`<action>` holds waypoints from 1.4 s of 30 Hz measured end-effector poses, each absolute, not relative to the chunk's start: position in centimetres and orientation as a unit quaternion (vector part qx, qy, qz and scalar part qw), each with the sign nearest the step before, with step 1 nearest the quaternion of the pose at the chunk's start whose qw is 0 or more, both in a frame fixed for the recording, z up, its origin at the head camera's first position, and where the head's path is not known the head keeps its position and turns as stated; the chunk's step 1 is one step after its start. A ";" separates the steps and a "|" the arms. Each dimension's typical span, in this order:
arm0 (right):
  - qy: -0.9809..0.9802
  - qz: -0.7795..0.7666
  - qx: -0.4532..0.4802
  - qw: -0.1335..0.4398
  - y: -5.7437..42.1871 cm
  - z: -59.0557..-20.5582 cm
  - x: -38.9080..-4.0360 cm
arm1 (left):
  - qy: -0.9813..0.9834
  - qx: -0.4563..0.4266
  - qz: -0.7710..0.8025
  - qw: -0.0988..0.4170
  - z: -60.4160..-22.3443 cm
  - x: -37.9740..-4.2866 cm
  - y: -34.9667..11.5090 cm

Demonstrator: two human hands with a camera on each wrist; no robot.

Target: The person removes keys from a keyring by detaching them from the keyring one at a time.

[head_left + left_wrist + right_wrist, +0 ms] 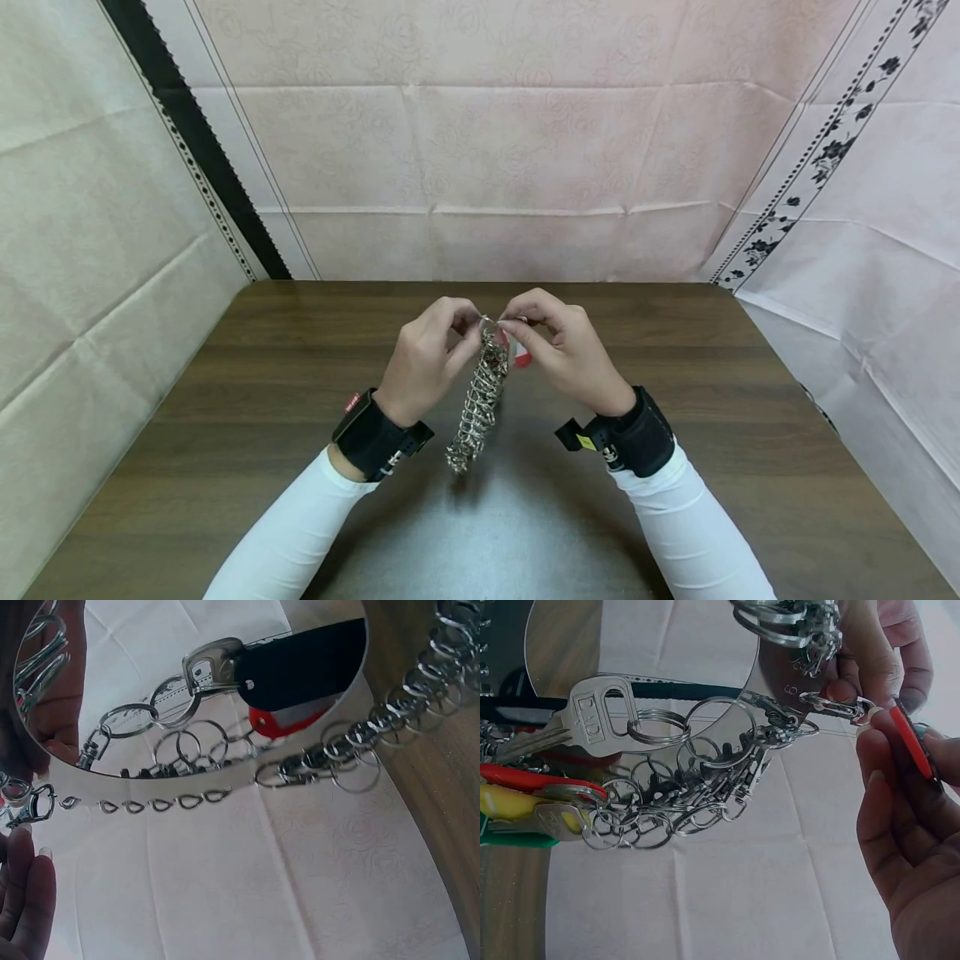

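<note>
Between the two hands hangs a long bunch of silver key rings and swivel clasps (480, 400), slanting down toward the table. My left hand (431, 354) pinches its upper end from the left, fingertips at a small swivel clasp (39, 802). From the right, my right hand (566, 346) meets it, thumb and fingers pinching a small clasp (836, 706) with a red tag (911, 742) along the fingers. In the right wrist view a silver key (600, 716) hangs from a split ring, and a yellow tag (514, 802) lies among others. A black tag (300, 671) shows in the left wrist view.
The brown wood-grain table (315, 350) spreads beneath both hands. Pale patterned cloth (510, 150) hangs behind it, with more cloth along both sides. Black bands (375, 433) with small devices circle both wrists over white sleeves (292, 542).
</note>
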State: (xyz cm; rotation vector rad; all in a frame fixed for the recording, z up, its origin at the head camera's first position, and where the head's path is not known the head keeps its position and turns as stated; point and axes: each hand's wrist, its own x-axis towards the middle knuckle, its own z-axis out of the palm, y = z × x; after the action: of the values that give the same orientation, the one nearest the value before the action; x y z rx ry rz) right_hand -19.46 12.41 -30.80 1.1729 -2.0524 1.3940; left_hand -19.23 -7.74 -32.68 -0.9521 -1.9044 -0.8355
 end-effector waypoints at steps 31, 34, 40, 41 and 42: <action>-0.761 0.506 0.376 0.152 12.5 -30.6 -19.2 | -0.758 -0.394 -0.318 0.411 -32.5 -18.9 -7.6; -0.761 0.507 0.377 0.149 12.5 -30.6 -19.2 | -0.759 -0.395 -0.314 0.411 -32.6 -18.8 -7.6; -0.760 0.507 0.380 0.147 12.5 -30.7 -19.1 | -0.760 -0.402 -0.311 0.405 -32.7 -18.9 -7.7; -0.760 0.507 0.380 0.146 12.5 -30.7 -19.1 | -0.760 -0.405 -0.308 0.405 -32.7 -18.9 -7.6; -0.759 0.508 0.380 0.145 12.6 -30.7 -19.1 | -0.760 -0.406 -0.304 0.406 -32.7 -18.9 -7.6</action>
State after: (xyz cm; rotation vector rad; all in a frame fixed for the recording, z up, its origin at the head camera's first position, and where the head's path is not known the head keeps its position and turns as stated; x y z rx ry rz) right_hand -19.10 12.55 -30.72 1.0939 -2.1874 1.4627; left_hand -18.89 -7.65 -32.73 -1.0248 -1.9185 -0.7660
